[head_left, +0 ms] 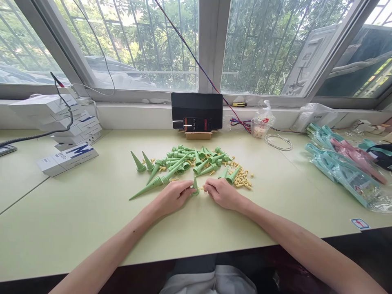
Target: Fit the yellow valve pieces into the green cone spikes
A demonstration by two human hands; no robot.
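Note:
My left hand is closed on a small green plastic cone, which stands with its tip up on the table. Between the fingertips of my right hand is a small yellow peg, its end pointing at the side of the cone. Whether the peg touches the cone I cannot tell. Just beyond both hands lies a pile of green plastic spikes, some with ridged caps. Loose yellow pegs are heaped to the right of that pile, past my right hand.
A dark tablet with a phone before it stands at the back. White boxes are stacked left. Bagged teal and pink plastic items lie right. A white cable and a plastic bag sit near the window ledge.

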